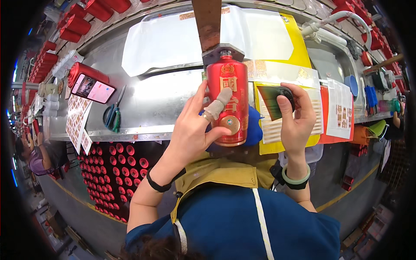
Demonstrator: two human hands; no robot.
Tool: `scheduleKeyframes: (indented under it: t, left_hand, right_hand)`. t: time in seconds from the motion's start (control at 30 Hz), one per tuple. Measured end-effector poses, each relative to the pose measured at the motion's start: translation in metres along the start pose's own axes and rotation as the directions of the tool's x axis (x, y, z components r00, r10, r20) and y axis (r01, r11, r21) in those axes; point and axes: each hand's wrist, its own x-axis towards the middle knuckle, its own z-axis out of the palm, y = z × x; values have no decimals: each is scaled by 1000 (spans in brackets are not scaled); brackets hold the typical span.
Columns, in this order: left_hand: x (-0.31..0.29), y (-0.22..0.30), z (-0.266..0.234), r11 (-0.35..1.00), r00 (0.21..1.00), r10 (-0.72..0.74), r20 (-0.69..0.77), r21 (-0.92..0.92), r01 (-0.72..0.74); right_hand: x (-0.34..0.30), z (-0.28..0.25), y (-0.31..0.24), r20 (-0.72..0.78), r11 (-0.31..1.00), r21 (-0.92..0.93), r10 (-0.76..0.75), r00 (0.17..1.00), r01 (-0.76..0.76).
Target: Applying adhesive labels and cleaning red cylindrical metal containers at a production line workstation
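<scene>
A red bottle [236,80] with gold lettering and a round gold emblem lies before me, its neck at a grey metal bracket [236,51]. My left hand [190,121] grips it from the left side, the thumb near the emblem and a covered finger pressed on the gold lettering. Blue cloth [255,125] shows beside and under the bottle. To the right, my right hand [299,119] pinches a dark green squeegee [269,102] by its black edge, apart from the bottle. Below the squeegee lies a striped sticker sheet [277,130] on a yellow backing.
Scissors [113,113], a phone [93,88] leaning on a red bottle, and sticker sheets [78,119] sit at left. A brown post [206,21] stands ahead. More stickers [340,115] and a white pipe [342,17] are at right. Red bottles [112,173] crowd below the table.
</scene>
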Motion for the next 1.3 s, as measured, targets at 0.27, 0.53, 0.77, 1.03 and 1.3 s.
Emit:
scheduleKeyframes:
  t: [0.27, 0.53, 0.77, 1.03, 1.3]
  left_hand:
    - [-15, 2, -2, 997, 994, 74, 82, 15, -75]
    - [-12, 9, -2, 983, 986, 146, 85, 104, -154]
    - [10, 49, -1, 910, 993, 56, 102, 403, -92]
    - [15, 54, 4, 902, 994, -71, 86, 431, 27]
    - [-8, 47, 5, 944, 989, 7, 148, 326, -56]
  right_hand:
    - [-6, -7, 3, -18, 999, 16, 45, 999, -44]
    - [-7, -11, 6, -24, 1000, 23, 19, 1000, -18]
    - [-7, -11, 3, -16, 999, 49, 23, 1000, -22]
    - [-5, -20, 1, 5, 1000, 18, 13, 1000, -14]
    - [22, -11, -3, 253, 997, 17, -83, 964, 81]
